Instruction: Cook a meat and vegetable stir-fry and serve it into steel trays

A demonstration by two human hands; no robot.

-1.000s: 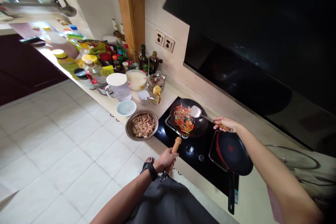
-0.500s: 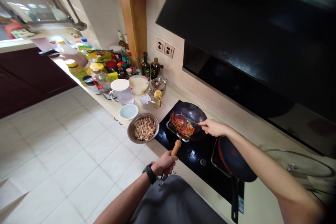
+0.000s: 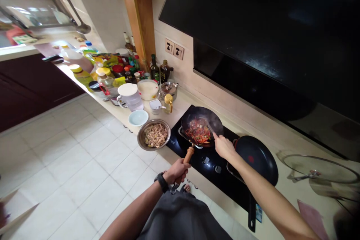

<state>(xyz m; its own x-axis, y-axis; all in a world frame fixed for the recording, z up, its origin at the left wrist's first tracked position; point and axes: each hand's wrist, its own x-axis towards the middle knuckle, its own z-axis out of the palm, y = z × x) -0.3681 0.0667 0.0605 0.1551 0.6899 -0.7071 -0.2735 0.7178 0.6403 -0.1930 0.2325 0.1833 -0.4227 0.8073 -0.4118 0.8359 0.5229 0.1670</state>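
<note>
Fingers (image 3: 184, 173) clench: left hand (image 3: 176, 171) on wok handle (image 3: 189, 153), right hand (image 3: 224, 147) on spatula (image 3: 210, 126); bottle labels (image 3: 156, 77) illegible.

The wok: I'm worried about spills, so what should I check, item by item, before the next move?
1. Left hand closed around the wooden handle: ok.
2. Right hand holding the spatula: ok.
3. Vegetable strips inside the wok: ok, none seen outside.
4. Steel bowl of meat well back from the edge of the counter: not ok, it stands right at it.
5. Flame under the wok: cannot tell, hidden.
</note>
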